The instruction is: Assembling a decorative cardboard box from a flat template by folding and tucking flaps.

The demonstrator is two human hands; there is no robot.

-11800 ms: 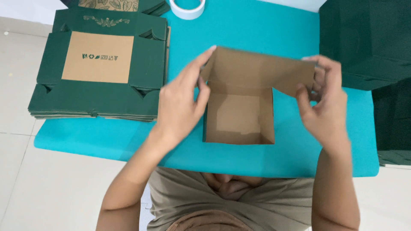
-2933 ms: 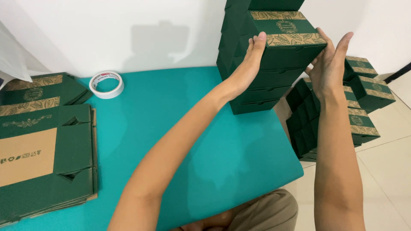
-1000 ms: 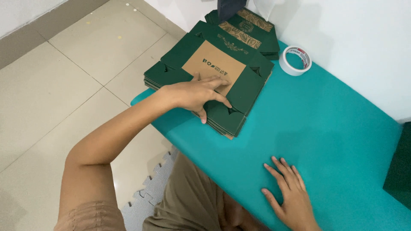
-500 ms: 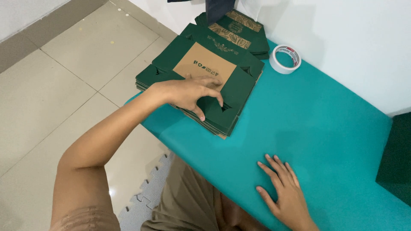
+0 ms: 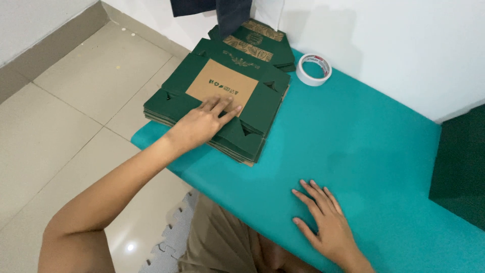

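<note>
Left hand (image 5: 204,121) stretched out across the centre-left of the frame, palm down and fingers spread, lying flat on the top sheet of the stack of flat, unfolded dark green cardboard box blanks (image 5: 222,101); the fingertips (image 5: 222,105) reach the lower edge of that sheet's brown kraft centre panel (image 5: 222,83), and nothing is pinched or lifted. The stack sits at the upper-left end of the teal-covered table (image 5: 353,151), its corner hanging a little over the table edge above the pale tiled floor (image 5: 65,101). How many blanks are in the pile is hard to make out; only the layered edges show along the lower side. Right hand (image 5: 323,222) down in the lower middle of the frame, open and flat on the bare teal surface, fingers fanned, holding nothing, well apart from the stack. Behind the stack, near the top of the frame, a second lot of green cardboard with gold leaf-pattern bands (image 5: 257,38), partly hidden under a dark hanging cloth (image 5: 222,12) that is cut off by the top edge. Just beside it, a white roll of tape (image 5: 313,70) lying flat against the white wall. At the right edge, a dark green block (image 5: 459,167), cropped by the frame, too little showing to tell its shape.
</note>
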